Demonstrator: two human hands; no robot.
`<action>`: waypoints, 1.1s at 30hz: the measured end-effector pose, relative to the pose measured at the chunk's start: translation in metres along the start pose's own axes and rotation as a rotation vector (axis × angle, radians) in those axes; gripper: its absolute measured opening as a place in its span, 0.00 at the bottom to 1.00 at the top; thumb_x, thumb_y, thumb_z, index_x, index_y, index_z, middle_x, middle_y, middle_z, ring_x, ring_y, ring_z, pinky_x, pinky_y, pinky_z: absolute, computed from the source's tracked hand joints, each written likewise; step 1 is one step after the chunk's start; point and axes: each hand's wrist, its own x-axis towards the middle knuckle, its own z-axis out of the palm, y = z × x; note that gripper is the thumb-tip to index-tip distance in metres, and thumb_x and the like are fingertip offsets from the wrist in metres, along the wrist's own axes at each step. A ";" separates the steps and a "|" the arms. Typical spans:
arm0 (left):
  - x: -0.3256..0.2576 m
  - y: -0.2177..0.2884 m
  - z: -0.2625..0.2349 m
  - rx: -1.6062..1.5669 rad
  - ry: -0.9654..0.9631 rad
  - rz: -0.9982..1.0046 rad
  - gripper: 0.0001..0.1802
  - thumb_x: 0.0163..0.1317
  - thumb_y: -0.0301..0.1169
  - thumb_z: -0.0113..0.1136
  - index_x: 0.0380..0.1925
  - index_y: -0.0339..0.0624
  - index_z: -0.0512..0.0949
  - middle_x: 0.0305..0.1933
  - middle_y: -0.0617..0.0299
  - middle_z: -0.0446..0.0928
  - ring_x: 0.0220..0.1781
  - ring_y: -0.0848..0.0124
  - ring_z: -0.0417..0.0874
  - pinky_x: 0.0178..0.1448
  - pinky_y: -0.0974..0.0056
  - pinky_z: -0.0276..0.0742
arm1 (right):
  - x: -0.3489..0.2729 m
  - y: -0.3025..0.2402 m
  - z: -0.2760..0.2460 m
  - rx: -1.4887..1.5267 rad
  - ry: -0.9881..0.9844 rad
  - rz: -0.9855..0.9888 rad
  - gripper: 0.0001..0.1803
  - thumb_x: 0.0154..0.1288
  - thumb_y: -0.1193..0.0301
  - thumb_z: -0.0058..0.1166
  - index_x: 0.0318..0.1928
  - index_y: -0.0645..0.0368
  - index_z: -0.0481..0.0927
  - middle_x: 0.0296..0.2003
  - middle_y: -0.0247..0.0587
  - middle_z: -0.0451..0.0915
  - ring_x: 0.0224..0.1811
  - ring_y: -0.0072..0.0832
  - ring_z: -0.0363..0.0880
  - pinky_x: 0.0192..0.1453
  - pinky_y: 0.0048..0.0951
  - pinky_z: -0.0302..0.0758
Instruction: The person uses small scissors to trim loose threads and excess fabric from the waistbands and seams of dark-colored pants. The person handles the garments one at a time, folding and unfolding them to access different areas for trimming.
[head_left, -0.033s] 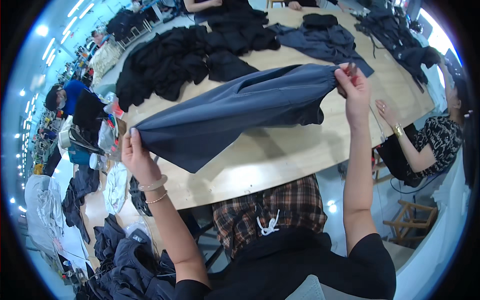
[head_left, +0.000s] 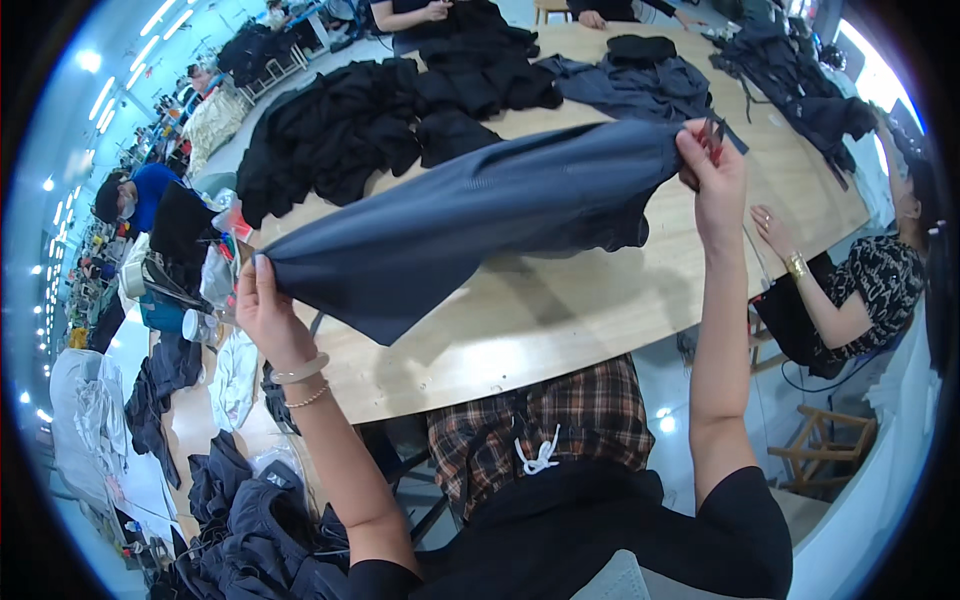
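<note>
1. A dark blue-grey, smooth cloth garment piece (head_left: 450, 220) is held stretched between the two hands, raised over the pale wooden tabletop (head_left: 560, 325), on which its shadow is cast.
2. Its long axis is run slantwise: from the left hand (head_left: 268, 315), by the tabletop's left edge, up to the right hand (head_left: 712, 165), held farther from the near edge. From the left grip the cloth lies to the right and away; from the right grip, to the left and slightly nearer the body.
3. A pointed lower corner is hung toward the near edge, closer to the left hand; a dark, folded lower edge is hung closer to the right.
4. By the left hand, the cloth's tip is pinched between thumb and fingers, the thumb laid uppermost.
5. By the right hand, the opposite end is pinched, with a small red-and-dark tool (head_left: 714, 139) also kept in the palm; its exact kind cannot be told.
6. Both forearms are reached forward from the near side, the left one slanted outward, the right one almost straight.
7. Beyond the cloth, a heap of crumpled black fabric (head_left: 330, 125) is spread toward the tabletop's far left.
</note>
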 end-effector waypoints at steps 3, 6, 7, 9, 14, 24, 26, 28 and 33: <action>0.024 0.028 -0.008 -0.054 -0.044 0.011 0.13 0.75 0.31 0.58 0.52 0.32 0.80 0.47 0.59 0.84 0.47 0.74 0.86 0.51 0.70 0.83 | 0.020 -0.036 0.018 -0.018 -0.023 -0.092 0.07 0.72 0.69 0.63 0.43 0.58 0.82 0.28 0.20 0.75 0.23 0.07 0.64 0.26 0.15 0.55; 0.034 0.058 -0.002 -0.151 -0.090 0.069 0.14 0.75 0.29 0.59 0.53 0.30 0.80 0.49 0.56 0.85 0.50 0.72 0.87 0.53 0.69 0.84 | 0.049 -0.048 -0.004 -0.010 -0.056 -0.195 0.06 0.72 0.68 0.63 0.46 0.55 0.84 0.31 0.22 0.80 0.29 0.08 0.75 0.29 0.13 0.65; 0.040 0.067 -0.006 -0.192 -0.115 0.083 0.14 0.75 0.29 0.59 0.53 0.30 0.81 0.50 0.55 0.85 0.50 0.72 0.87 0.54 0.69 0.83 | 0.050 -0.058 0.000 0.068 0.003 -0.208 0.07 0.73 0.68 0.63 0.46 0.55 0.84 0.33 0.22 0.81 0.30 0.08 0.76 0.30 0.13 0.67; 0.044 0.087 -0.012 -0.240 -0.120 0.134 0.13 0.75 0.27 0.58 0.53 0.29 0.81 0.51 0.53 0.85 0.50 0.71 0.87 0.57 0.67 0.83 | 0.051 -0.071 -0.012 0.056 -0.053 -0.257 0.06 0.74 0.69 0.61 0.47 0.56 0.84 0.35 0.24 0.83 0.33 0.09 0.78 0.34 0.12 0.71; 0.040 0.145 -0.010 -0.329 -0.211 0.181 0.14 0.76 0.29 0.54 0.53 0.30 0.80 0.53 0.50 0.84 0.53 0.66 0.87 0.60 0.62 0.84 | 0.028 -0.127 -0.005 0.035 0.045 -0.450 0.07 0.75 0.71 0.59 0.46 0.61 0.85 0.36 0.29 0.84 0.35 0.11 0.80 0.42 0.15 0.76; 0.139 -0.051 -0.013 0.373 -0.266 -0.226 0.31 0.71 0.44 0.64 0.67 0.35 0.74 0.59 0.55 0.81 0.53 0.72 0.82 0.55 0.67 0.78 | 0.044 0.059 0.037 -0.334 -0.050 0.112 0.11 0.70 0.63 0.63 0.39 0.58 0.86 0.24 0.27 0.81 0.21 0.09 0.63 0.24 0.18 0.56; 0.112 -0.096 -0.029 0.810 -0.231 0.181 0.26 0.72 0.36 0.62 0.66 0.35 0.74 0.54 0.54 0.83 0.54 0.71 0.82 0.55 0.66 0.79 | 0.017 0.106 0.007 -0.639 -0.095 0.128 0.13 0.72 0.62 0.60 0.41 0.60 0.86 0.27 0.32 0.85 0.21 0.09 0.63 0.24 0.17 0.57; 0.032 -0.084 -0.009 0.685 -0.234 -0.038 0.19 0.73 0.31 0.59 0.60 0.35 0.79 0.50 0.58 0.84 0.51 0.73 0.83 0.54 0.68 0.79 | -0.032 0.090 0.011 -0.404 -0.066 0.375 0.14 0.73 0.62 0.58 0.42 0.61 0.86 0.28 0.32 0.84 0.20 0.09 0.62 0.24 0.16 0.56; -0.130 -0.089 0.077 0.532 -0.590 -0.107 0.05 0.66 0.23 0.63 0.40 0.36 0.85 0.41 0.59 0.83 0.43 0.70 0.85 0.48 0.66 0.79 | -0.114 0.091 0.044 0.172 -0.168 0.708 0.14 0.76 0.64 0.54 0.47 0.63 0.84 0.30 0.34 0.83 0.19 0.09 0.59 0.22 0.16 0.55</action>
